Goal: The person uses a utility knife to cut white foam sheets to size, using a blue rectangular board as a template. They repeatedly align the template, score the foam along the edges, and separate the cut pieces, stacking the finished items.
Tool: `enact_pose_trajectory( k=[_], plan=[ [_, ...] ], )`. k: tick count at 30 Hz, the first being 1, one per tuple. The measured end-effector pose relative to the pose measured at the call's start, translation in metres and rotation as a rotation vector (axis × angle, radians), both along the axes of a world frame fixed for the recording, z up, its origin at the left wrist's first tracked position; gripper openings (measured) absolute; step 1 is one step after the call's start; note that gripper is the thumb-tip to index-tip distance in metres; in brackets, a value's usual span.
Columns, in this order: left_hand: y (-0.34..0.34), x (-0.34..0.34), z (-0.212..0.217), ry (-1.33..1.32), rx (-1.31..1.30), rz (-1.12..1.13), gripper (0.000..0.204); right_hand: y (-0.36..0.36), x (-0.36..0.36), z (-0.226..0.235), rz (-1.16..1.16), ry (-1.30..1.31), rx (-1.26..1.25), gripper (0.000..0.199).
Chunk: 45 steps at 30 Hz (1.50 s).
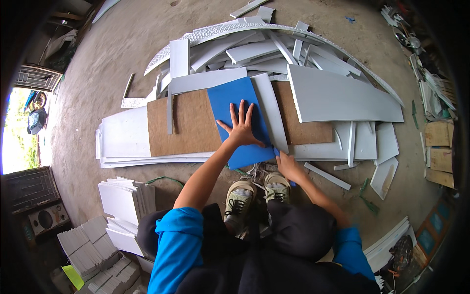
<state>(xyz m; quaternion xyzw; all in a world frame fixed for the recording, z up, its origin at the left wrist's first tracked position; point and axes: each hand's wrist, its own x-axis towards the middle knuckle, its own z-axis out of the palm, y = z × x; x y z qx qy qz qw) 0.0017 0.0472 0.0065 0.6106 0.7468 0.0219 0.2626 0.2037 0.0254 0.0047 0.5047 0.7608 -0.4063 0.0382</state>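
My left hand (241, 131) lies flat with fingers spread on a blue rectangular board (229, 93). Beside the board's near right edge, my right hand (288, 166) is closed around a slim blue cutter knife (276, 152); its blade is too small to make out. Under and to the right of the blue board shows a white panel strip (270, 105). Both rest across a brown wooden board (183, 122), which lies on a low stack of long white sheets (125, 132).
Behind the stack is a heap of white offcuts (264, 51). A wide white panel (342, 95) covers the stack's right part. White pieces (120, 201) stand near my left knee, with bundled strips (90, 245) further left. My shoes (240, 200) are just before the stack. Green strapping (369, 196) lies right.
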Motion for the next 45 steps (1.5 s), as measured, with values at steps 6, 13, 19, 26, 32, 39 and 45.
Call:
enact_pose_trajectory(
  k=[6,13,19,26,32,39,45],
  plan=[
    [-0.001,-0.003,0.002,0.035,-0.034,-0.001,0.140,0.023,-0.007,0.062,0.031,-0.110,-0.269,0.027],
    [0.002,-0.002,0.001,0.013,-0.020,0.000,0.139,0.142,-0.089,0.026,0.022,0.066,0.179,0.027],
    [0.002,-0.003,0.006,0.011,-0.074,-0.016,0.139,0.170,-0.132,0.018,0.026,-0.028,0.268,0.028],
    [0.003,-0.003,0.008,0.008,-0.074,-0.021,0.139,0.177,-0.145,0.012,-0.046,-0.013,0.162,0.030],
    [0.004,0.000,0.006,0.014,-0.052,-0.013,0.140,0.167,-0.126,0.028,0.167,-0.104,-0.083,0.028],
    [0.003,0.002,0.008,0.029,-0.057,0.007,0.140,0.005,-0.003,0.019,0.038,-0.042,-0.106,0.025],
    [-0.016,0.014,0.003,0.030,0.144,-0.127,0.100,0.007,-0.007,0.027,-0.008,-0.013,-0.243,0.026]
  ],
)
